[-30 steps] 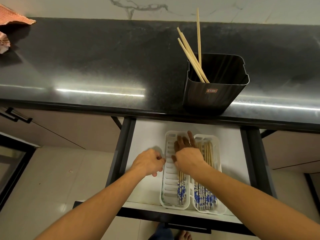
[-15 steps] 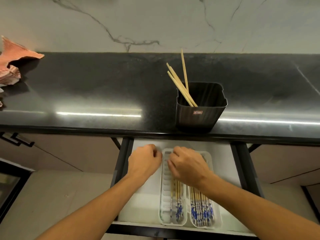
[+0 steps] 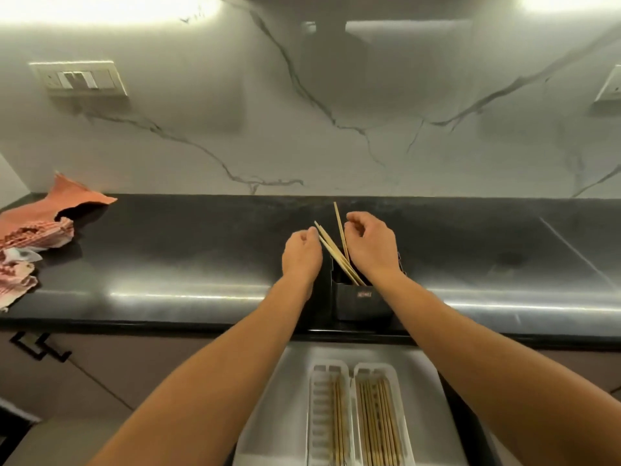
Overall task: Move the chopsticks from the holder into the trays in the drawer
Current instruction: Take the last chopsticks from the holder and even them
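Both hands' grip [image 3: 327, 245] flanks chopsticks [image 3: 332, 250] above holder [image 3: 361, 302] near counter edge [image 3: 201, 326].

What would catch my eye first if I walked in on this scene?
Two bare hands meet over a black holder on the dark counter: the left hand and right hand reach at the pale chopsticks that lean out of it. Below, an open drawer shows two white trays side by side, both with chopsticks in them. At far left on the counter lies a crumpled pink cloth.
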